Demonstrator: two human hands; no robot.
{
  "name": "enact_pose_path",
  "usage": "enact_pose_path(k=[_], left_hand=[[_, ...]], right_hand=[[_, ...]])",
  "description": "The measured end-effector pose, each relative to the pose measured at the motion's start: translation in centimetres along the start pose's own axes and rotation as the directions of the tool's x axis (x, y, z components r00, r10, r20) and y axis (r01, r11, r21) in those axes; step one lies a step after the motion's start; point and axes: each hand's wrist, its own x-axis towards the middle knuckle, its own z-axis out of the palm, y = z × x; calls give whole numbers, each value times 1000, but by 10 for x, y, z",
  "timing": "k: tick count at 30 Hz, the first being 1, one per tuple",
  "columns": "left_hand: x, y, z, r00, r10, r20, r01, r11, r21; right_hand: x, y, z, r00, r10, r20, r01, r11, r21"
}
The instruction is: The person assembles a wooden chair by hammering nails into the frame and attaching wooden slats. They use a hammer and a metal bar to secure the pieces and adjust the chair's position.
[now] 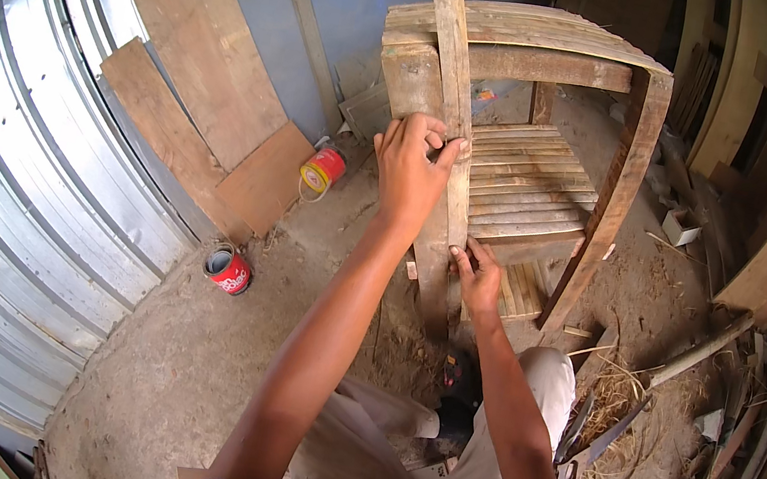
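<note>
A long, narrow wooden strip [451, 33] runs from the top of the view down along the left leg [413, 80] of a slatted wooden stand [539, 34]. My left hand [413, 165] is closed at the strip's left edge, about halfway along, with fingers curled and the thumb against the wood. Lower down, my right hand [480, 278] pinches the strip near its bottom end, thumb on its face. The stand has a curved slatted top, a slatted middle shelf [531, 178] and a lower slatted shelf [525, 292].
Two paint cans, one red and yellow [322, 168], one red and open [228, 269], stand left on the dirt floor. Plywood sheets [199, 36] lean on a corrugated metal wall [20, 169]. At right lie a handsaw [601, 443], shavings [623, 412] and timber offcuts [722, 459].
</note>
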Motion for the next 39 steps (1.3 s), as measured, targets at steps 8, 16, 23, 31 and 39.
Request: enact_pose_path(k=[8,16,23,31,39], left_hand=[[-1,-1,-4,990,126,65,-133,984,117],[-2,1,-5,986,127,108,-144,975,169],[2,0,-17,952,225,210,-261,951,166],[100,8,-41,975,205,-91,-206,979,-4],[168,16,-13,892,-56,449,162,966,-203]], right_hand=[[-1,-2,4,999,39,-24,-38,998,41],[2,-4,3,998,58,4,-58,996,72],[2,0,6,997,-61,-51,57,994,-91],[-1,-1,9,995,2,-104,-4,1000,-15],[1,-2,2,1000,-15,-8,14,992,-125]])
